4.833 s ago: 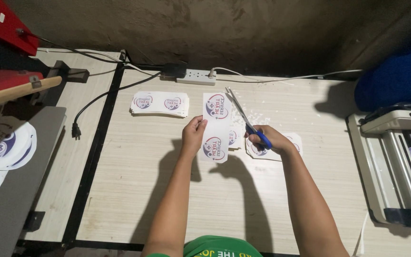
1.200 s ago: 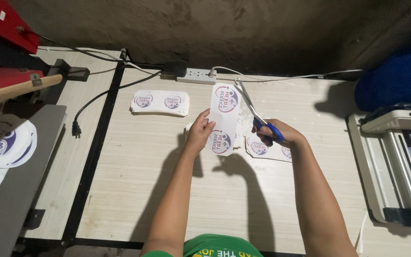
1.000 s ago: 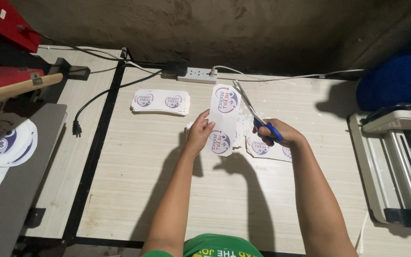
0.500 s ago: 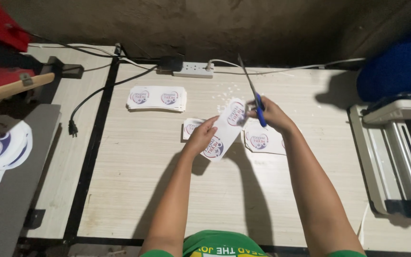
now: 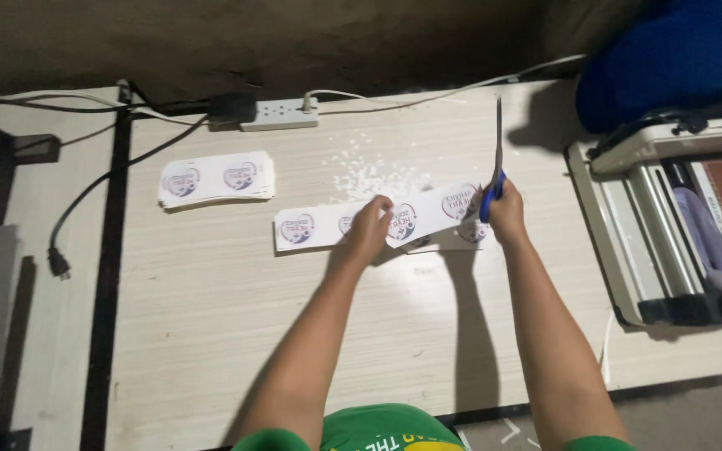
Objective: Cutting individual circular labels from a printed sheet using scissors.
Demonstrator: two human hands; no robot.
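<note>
My left hand (image 5: 371,230) grips a white strip of round printed stickers (image 5: 433,213), held just above the light wooden table (image 5: 211,317). My right hand (image 5: 505,210) holds blue-handled scissors (image 5: 495,159) with the blades pointing straight up, at the strip's right end. Another sticker strip (image 5: 311,227) lies flat just left of my left hand. More cut stickers (image 5: 461,238) lie under the held strip. A stack of sticker strips (image 5: 216,178) sits further left.
A white power strip (image 5: 279,113) with cables lies at the table's back edge. Small paper scraps (image 5: 369,171) are scattered near it. A black plug (image 5: 58,264) rests at the left. A laminator-like machine (image 5: 678,225) stands at the right, a blue object (image 5: 670,58) behind it.
The held strip has turned from upright to nearly level. The scissors have swung from a slant to pointing straight up. The camera has moved closer.
</note>
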